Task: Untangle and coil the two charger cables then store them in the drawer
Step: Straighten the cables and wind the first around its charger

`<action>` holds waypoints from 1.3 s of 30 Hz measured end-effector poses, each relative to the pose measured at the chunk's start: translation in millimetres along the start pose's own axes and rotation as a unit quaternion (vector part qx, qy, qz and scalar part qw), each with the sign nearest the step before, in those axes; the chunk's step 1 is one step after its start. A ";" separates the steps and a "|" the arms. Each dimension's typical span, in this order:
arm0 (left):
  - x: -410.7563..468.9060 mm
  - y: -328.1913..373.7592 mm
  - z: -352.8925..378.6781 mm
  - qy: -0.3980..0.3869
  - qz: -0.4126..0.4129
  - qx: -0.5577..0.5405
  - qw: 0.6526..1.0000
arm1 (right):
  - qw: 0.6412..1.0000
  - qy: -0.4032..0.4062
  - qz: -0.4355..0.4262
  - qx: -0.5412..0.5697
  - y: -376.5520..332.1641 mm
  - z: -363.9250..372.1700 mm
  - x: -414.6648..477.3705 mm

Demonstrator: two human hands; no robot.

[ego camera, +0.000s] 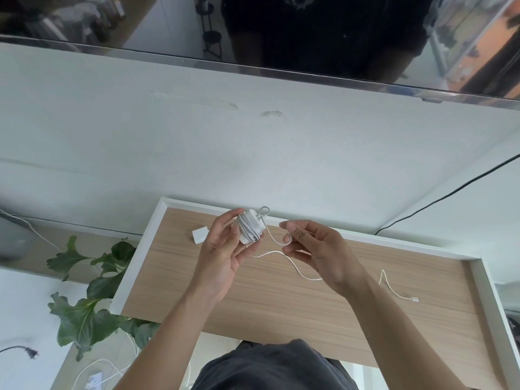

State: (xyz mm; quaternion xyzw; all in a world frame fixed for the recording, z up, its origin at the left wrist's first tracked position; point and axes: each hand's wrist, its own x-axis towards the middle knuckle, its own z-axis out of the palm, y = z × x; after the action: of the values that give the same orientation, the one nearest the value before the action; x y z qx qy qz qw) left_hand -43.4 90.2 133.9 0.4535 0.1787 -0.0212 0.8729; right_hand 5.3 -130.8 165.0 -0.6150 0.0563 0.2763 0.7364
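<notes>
My left hand (222, 249) grips a white charger brick (251, 227) with grey cable wound around it, held above the open drawer (281, 299). My right hand (315, 249) pinches the loose white cable (274, 237) that leads from the brick. A second white cable (295, 267) trails across the wooden drawer bottom to its plug end (415, 299) at the right. A small white charger plug (200, 235) lies in the drawer's back left corner, partly behind my left hand.
The drawer has white walls (135, 257). A green leafy plant (90, 299) stands to the left, with more white cables on the floor (95, 372). A black cable (450, 192) runs along the wall at right. A dark TV screen (281, 38) hangs above.
</notes>
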 end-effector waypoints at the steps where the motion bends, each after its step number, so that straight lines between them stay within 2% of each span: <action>1: -0.2 -0.1 -0.1 -0.005 -0.001 0.010 1.000 | 1.000 0.015 -0.002 -0.007 2.0 0.7 1.5; 6: -2.7 -1.8 1.0 -0.020 0.017 0.083 0.996 | 0.998 0.007 -0.022 -0.065 5.7 -3.2 5.9; 10: -4.7 -5.3 -1.1 -0.038 0.010 0.099 0.994 | 0.971 -0.011 -0.060 -0.229 0.3 -4.2 5.2; 12: -6.0 -5.8 -1.1 -0.045 0.002 0.104 0.994 | 0.960 0.001 -0.072 -0.269 -1.5 -6.5 7.2; 16: -7.3 -3.1 -2.5 -0.049 -0.014 0.108 0.993 | 0.968 0.032 -0.079 -0.234 -6.9 -6.2 6.9; 20: -7.7 -2.8 -1.1 -0.044 -0.006 0.157 0.987 | 0.943 0.069 -0.095 -0.311 -6.1 -2.5 2.8; 27: -9.2 -8.7 -1.2 -0.026 -0.001 0.194 0.981 | 0.940 0.041 -0.091 -0.327 -7.1 3.3 -2.0; 33: -13.7 -6.6 0.3 -0.037 0.010 0.214 0.976 | 0.915 0.038 -0.069 -0.396 -9.3 1.9 1.2; 36: -13.9 -4.4 0.5 -0.040 0.011 0.216 0.976 | 0.919 0.028 -0.080 -0.384 -7.4 1.0 3.1; 39: -14.3 -2.7 -0.7 -0.042 0.012 0.219 0.975 | 0.942 0.011 -0.060 -0.330 -2.9 1.7 5.7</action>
State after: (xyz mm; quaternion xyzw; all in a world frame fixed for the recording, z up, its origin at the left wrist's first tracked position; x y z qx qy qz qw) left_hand -57.5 87.4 136.1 0.6342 0.1274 -0.0681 0.7595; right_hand 11.0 -127.5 165.5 -0.8288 -0.0666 0.2279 0.5068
